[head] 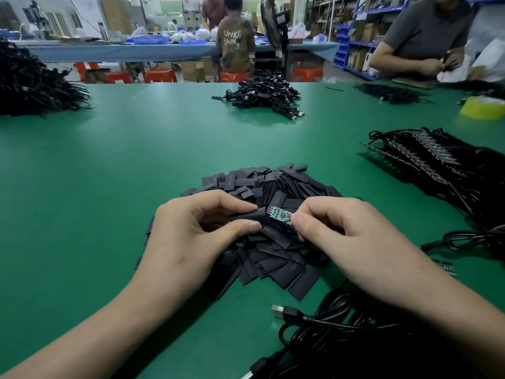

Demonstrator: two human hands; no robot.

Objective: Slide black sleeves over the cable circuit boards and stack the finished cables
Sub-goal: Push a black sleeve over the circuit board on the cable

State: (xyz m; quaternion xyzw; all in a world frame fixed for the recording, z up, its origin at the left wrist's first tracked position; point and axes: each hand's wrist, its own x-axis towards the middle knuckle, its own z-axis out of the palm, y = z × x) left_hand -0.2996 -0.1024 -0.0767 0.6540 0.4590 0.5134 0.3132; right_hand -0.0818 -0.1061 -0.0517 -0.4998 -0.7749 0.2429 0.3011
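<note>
Pinching sleeve (249,216) in left hand (196,231), board (279,214) in right hand (341,231).
Keep mouth open, board level; push straight.

Counter (95,187): open green surface across the left and middle, free between the piles. Obstacles: pile of sleeves (273,184) at near centre; cable bundle (437,165) on the right; loose cables (328,335) at near right; cable heap (262,91) at far centre; larger heap (32,80) far left; tape roll (482,108) far right.
</note>
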